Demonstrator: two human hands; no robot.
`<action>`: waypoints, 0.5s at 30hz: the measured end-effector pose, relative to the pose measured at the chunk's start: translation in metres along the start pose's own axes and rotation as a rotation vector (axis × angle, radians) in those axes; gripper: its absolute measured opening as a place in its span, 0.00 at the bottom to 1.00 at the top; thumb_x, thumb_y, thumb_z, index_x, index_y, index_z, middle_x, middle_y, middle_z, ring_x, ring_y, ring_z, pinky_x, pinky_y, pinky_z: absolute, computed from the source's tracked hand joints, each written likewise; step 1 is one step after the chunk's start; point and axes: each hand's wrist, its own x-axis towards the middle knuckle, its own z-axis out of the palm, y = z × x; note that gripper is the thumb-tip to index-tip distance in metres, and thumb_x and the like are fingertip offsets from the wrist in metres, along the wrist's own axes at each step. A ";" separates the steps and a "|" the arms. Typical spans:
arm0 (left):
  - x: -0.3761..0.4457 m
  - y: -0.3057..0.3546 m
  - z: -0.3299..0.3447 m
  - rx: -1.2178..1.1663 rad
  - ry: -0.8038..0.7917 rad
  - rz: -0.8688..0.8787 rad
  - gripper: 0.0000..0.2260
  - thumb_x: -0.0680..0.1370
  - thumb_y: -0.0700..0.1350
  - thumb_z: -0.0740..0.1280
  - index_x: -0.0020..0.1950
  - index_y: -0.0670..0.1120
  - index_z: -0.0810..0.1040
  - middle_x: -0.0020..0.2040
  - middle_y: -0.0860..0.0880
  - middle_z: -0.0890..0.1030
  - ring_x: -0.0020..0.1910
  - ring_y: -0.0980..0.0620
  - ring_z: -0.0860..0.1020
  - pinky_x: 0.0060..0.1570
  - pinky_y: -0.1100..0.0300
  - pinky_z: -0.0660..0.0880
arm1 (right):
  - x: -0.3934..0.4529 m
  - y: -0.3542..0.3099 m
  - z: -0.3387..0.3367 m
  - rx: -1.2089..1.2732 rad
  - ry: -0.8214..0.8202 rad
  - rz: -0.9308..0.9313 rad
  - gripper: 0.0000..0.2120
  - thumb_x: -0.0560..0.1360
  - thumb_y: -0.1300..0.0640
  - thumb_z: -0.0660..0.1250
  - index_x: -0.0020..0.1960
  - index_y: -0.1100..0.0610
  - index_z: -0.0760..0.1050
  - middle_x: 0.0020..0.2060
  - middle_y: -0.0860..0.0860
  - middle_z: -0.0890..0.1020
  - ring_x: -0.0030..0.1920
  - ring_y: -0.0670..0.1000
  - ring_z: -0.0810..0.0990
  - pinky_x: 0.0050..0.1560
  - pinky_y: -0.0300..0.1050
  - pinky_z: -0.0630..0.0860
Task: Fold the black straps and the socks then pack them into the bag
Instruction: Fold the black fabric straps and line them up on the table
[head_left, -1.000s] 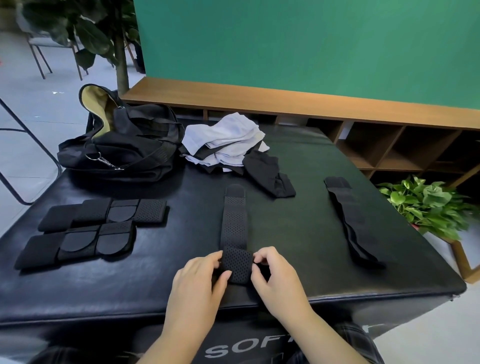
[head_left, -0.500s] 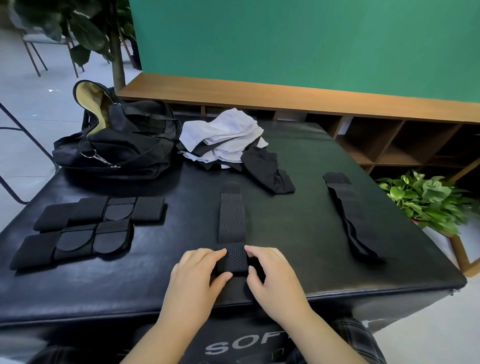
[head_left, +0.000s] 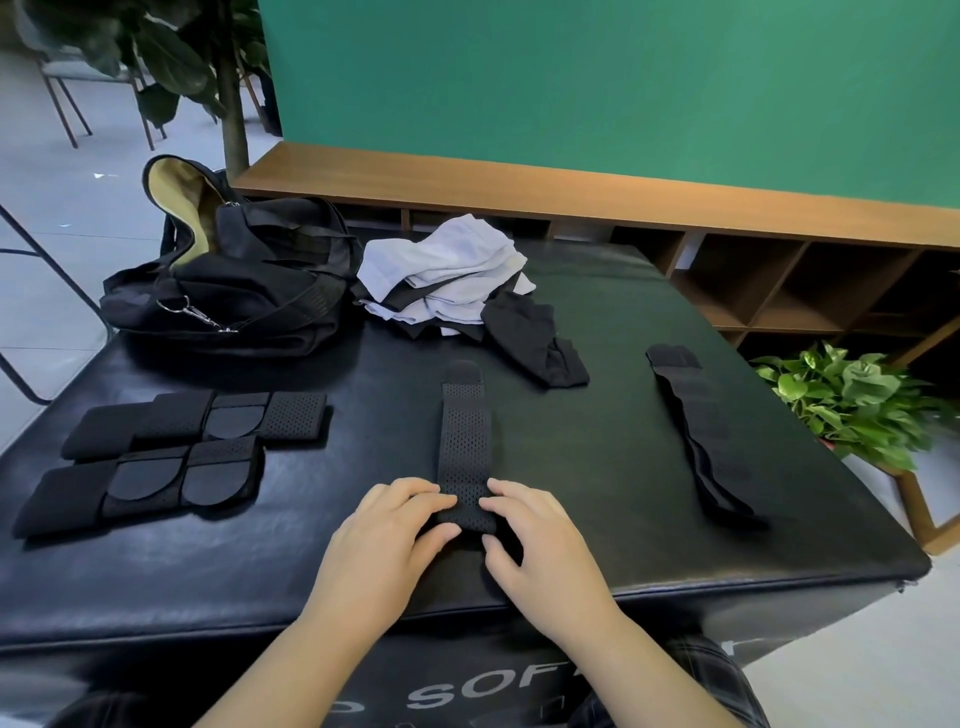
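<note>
Black padded table (head_left: 597, 525), green wall (head_left: 623, 83), wooden shelf (head_left: 571, 192)

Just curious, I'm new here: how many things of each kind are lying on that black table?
Folded straps: 2
Unfolded straps: 2, middle strap pinched by both hands, right strap
Bag: 1
Sock pile: 1, too jumbled to count
Total: 6
</note>
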 end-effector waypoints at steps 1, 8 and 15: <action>0.002 -0.001 -0.002 -0.041 -0.029 -0.033 0.13 0.75 0.59 0.63 0.55 0.56 0.80 0.52 0.64 0.76 0.49 0.62 0.70 0.39 0.65 0.73 | 0.002 0.001 0.001 0.008 0.011 0.004 0.18 0.73 0.51 0.62 0.61 0.52 0.77 0.64 0.41 0.74 0.63 0.38 0.67 0.63 0.29 0.58; 0.000 -0.002 -0.003 -0.178 -0.014 -0.157 0.10 0.72 0.45 0.73 0.53 0.53 0.82 0.46 0.64 0.77 0.46 0.62 0.73 0.44 0.69 0.69 | 0.009 0.002 0.002 0.097 0.089 0.037 0.10 0.72 0.52 0.66 0.51 0.50 0.81 0.51 0.38 0.80 0.53 0.39 0.71 0.56 0.23 0.63; -0.005 0.009 -0.011 -0.345 0.011 -0.343 0.10 0.73 0.48 0.72 0.46 0.61 0.75 0.39 0.61 0.77 0.44 0.63 0.74 0.39 0.71 0.69 | 0.004 -0.005 -0.002 0.122 0.049 0.113 0.06 0.74 0.47 0.66 0.50 0.46 0.76 0.39 0.36 0.75 0.48 0.41 0.73 0.47 0.33 0.70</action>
